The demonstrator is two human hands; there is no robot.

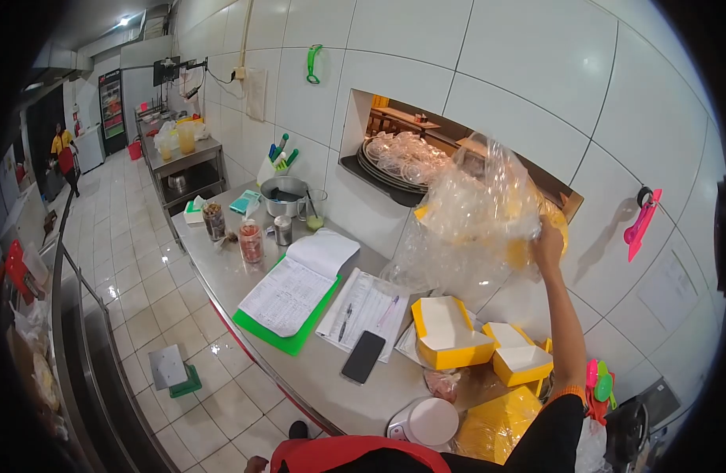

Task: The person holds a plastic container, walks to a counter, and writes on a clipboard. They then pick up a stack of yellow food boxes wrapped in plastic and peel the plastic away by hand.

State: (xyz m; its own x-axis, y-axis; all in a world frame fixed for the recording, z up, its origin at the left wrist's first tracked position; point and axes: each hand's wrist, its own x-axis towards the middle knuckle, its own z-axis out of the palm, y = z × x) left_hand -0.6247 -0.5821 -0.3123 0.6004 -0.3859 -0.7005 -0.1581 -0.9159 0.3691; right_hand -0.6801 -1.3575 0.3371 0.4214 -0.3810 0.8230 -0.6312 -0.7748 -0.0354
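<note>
My right hand (547,243) is raised in front of the wall opening, its fingers closed on a large clear plastic bag (465,225) with yellow pieces showing inside. The bag hangs beside the opening, over the back edge of the steel table. Below it stand two yellow boxes with white insides, a larger open box (449,335) and a smaller box (522,355). Only a bit of my left hand (256,464) shows at the bottom edge, next to my red apron; its fingers are mostly hidden.
On the steel table (221,272) lie a notebook (288,288) on a green clipboard, a printed form, a black phone (363,356) and a white kitchen scale (426,422). Jars and a metal pot (284,195) stand at the far end. A person (65,158) is far down the aisle.
</note>
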